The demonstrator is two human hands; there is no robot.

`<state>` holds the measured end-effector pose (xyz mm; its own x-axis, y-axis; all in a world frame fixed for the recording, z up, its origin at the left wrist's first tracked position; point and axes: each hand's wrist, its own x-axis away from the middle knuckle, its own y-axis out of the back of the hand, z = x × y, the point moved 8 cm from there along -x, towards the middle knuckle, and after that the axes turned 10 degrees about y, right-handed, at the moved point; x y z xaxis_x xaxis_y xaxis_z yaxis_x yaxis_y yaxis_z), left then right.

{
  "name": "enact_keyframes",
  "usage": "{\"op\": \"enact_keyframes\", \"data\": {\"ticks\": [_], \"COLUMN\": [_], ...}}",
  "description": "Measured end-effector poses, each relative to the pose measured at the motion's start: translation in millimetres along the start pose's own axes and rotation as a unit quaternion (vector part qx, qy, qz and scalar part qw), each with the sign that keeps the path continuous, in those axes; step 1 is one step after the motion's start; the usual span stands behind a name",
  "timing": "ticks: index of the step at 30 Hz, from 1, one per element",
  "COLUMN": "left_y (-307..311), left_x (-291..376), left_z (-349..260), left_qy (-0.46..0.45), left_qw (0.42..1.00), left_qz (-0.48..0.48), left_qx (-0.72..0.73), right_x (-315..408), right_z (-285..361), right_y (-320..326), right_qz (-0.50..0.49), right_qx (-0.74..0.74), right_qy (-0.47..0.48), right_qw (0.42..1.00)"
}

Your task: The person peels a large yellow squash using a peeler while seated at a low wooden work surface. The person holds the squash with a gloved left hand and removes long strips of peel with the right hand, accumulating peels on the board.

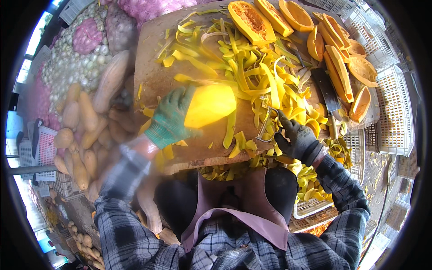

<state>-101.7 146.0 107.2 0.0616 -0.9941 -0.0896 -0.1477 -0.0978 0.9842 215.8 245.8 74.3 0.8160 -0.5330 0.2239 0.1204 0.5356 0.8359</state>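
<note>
My left hand (173, 116), in a green knitted glove, grips one end of a peeled yellow squash piece (212, 105) over the wooden board (209, 143). Blur softens the hand and its wrist. To the right, my right hand (298, 138) wears a dark grey glove and holds a metal peeler (266, 126), its frame pointing left and apart from the squash. Curled yellow peels (266, 77) are heaped across the board between and beyond both hands. More peelings (305, 184) lie below its near edge.
A cleaver (325, 89) lies at the board's right, beside halved squashes (251, 22). Whole squashes (89, 125) are piled at left, near small pale onion-like bulbs (67, 67) and pink mesh sacks (153, 10). White plastic crates (395, 109) stand along the right.
</note>
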Motion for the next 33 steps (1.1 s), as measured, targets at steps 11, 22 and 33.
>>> {"op": "enact_keyframes", "data": {"ticks": [11, 22, 33], "left_y": [-6, -3, 9], "left_x": [-12, -39, -54], "left_z": [20, 16, 14], "left_qy": [0.02, -0.061, -0.061], "left_qw": [0.999, 0.983, 0.993], "left_qz": [0.022, 0.117, 0.1], "left_qx": [0.035, 0.125, -0.009], "right_x": [-120, -114, -71], "right_z": [35, 57, 13], "right_y": [3, 27, 33], "right_qz": [-0.041, -0.02, -0.115], "right_qx": [-0.013, 0.023, -0.019], "right_qy": [0.282, 0.288, 0.284], "right_qw": [0.958, 0.957, 0.952]}}
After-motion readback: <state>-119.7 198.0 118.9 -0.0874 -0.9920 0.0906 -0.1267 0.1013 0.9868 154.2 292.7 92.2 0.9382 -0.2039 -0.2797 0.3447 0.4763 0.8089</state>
